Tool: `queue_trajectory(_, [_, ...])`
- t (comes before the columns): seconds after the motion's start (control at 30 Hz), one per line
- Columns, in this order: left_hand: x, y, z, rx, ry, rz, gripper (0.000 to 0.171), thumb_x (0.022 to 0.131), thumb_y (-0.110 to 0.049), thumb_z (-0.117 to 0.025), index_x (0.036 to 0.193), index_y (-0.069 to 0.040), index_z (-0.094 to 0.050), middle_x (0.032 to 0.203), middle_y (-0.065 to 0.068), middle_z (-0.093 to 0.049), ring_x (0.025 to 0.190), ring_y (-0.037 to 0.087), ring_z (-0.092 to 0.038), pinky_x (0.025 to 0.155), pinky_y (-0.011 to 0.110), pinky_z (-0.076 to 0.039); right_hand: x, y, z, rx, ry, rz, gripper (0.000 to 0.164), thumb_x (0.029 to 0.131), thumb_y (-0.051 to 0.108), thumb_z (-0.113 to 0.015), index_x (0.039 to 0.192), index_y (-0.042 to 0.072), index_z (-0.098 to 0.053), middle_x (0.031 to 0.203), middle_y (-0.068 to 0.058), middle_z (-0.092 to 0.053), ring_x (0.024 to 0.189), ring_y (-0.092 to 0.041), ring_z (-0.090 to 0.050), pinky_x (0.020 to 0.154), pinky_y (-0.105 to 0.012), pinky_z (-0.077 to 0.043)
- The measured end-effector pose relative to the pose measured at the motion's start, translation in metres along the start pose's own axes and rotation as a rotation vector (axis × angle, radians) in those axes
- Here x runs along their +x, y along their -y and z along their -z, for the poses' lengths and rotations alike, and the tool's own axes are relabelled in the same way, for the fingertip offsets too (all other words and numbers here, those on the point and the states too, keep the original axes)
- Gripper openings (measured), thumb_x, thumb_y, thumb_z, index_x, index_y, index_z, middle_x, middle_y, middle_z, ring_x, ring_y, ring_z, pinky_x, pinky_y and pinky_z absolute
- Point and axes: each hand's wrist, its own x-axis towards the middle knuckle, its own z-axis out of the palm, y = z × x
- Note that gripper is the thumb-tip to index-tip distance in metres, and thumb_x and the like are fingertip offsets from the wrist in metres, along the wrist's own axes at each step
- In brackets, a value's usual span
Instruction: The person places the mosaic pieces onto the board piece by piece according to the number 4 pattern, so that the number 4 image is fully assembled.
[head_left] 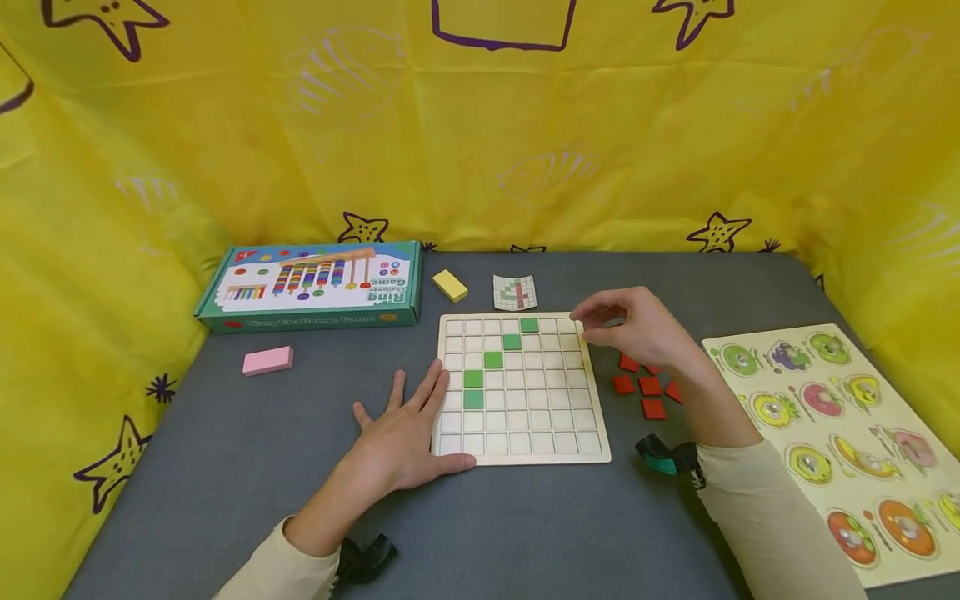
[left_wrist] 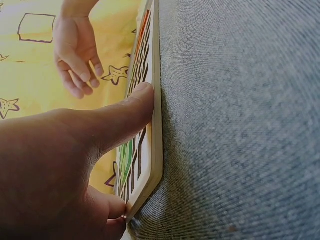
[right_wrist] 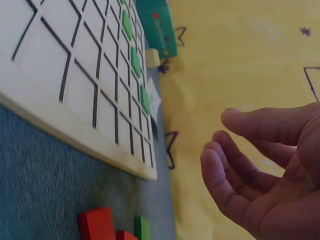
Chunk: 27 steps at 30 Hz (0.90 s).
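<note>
A white wooden grid board (head_left: pixel 517 422) lies on the grey table with several green square tiles (head_left: pixel 492 360) set in its cells along a diagonal. My left hand (head_left: pixel 397 437) rests at the board's left edge, fingers spread, its thumb (left_wrist: pixel 127 117) lying on the near rim. Over the far right corner of the board hovers my right hand (head_left: pixel 637 321), its fingers loosely bent. In the right wrist view, a gap shows between thumb and fingertips (right_wrist: pixel 212 165), with nothing held. Several red tiles (head_left: pixel 649 386) lie right of the board, partly under this hand, with a green one (right_wrist: pixel 142 227) among them.
Behind the board lie a small grid pattern card (head_left: pixel 515 292) and a yellow block (head_left: pixel 450 286). A Ring Challenge Game box (head_left: pixel 311 287) stands at back left, a pink block (head_left: pixel 267 361) before it. A fruit picture board (head_left: pixel 825 433) lies at the right.
</note>
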Motion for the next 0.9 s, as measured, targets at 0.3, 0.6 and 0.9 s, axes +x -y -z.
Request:
queue_trajectory(0.3, [0.001, 0.0, -0.001, 0.002, -0.006, -0.008, 0.12, 0.082, -0.078, -0.071, 0.169, -0.023, -0.01, 0.177, -0.006, 0.0, 0.16, 0.047, -0.001, 0.101, 0.094, -0.006, -0.005, -0.019, 0.02, 0.032, -0.035, -0.037, 0.028, 0.095, 0.011, -0.075, 0.124, 0.009, -0.075, 0.128, -0.015, -0.071, 0.109, -0.024, -0.067, 0.083, -0.026, -0.053])
queue_trajectory(0.6, [0.0, 0.001, -0.001, -0.001, -0.006, -0.013, 0.119, 0.082, -0.077, -0.07, 0.169, -0.022, -0.011, 0.177, -0.006, 0.001, 0.16, 0.047, 0.0, 0.1, 0.095, -0.006, -0.002, -0.038, 0.025, 0.058, -0.013, -0.1, 0.032, 0.095, 0.005, -0.074, 0.127, 0.002, -0.072, 0.125, -0.022, -0.07, 0.105, -0.028, -0.066, 0.082, -0.034, -0.058])
queue_trajectory(0.9, [0.0, 0.0, -0.001, -0.007, -0.006, -0.012, 0.119, 0.082, -0.077, -0.071, 0.169, -0.022, -0.012, 0.177, -0.005, 0.0, 0.16, 0.047, -0.001, 0.1, 0.095, -0.006, 0.002, -0.053, 0.022, 0.104, 0.017, -0.167, 0.036, 0.092, -0.002, -0.073, 0.127, -0.001, -0.071, 0.123, -0.024, -0.07, 0.101, -0.025, -0.069, 0.08, -0.027, -0.058])
